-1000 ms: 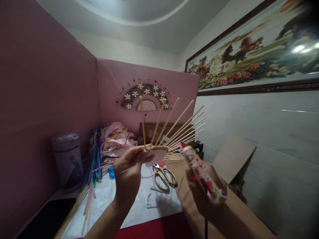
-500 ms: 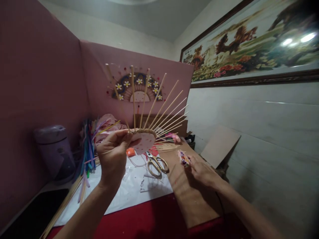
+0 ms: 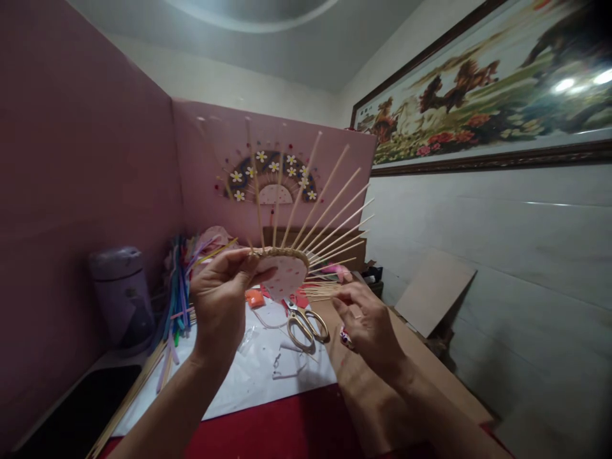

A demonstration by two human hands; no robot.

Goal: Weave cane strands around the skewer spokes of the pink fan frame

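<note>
My left hand pinches the left end of a pale pink spotted half-round piece, holding it up over the table. Thin wooden sticks fan out from its brown rope-like curved edge, upward and to the right. My right hand hovers right of the piece, apart from it, with fingers curled together; anything between the fingertips is too small to make out. Below that hand, a small patterned item rests on the brown board. Gold-handled scissors lie between the hands, on the table.
A decorated fan with white flowers is on the pink panel behind. At left stand a purple container and colourful fuzzy stems. Loose sticks and an orange packet lie beyond the scissors. A cardboard sheet leans at right.
My right hand has let go of the small patterned item and risen toward the sticks, its fingers now curled. My left hand still holds the piece. The view has shifted slightly.
</note>
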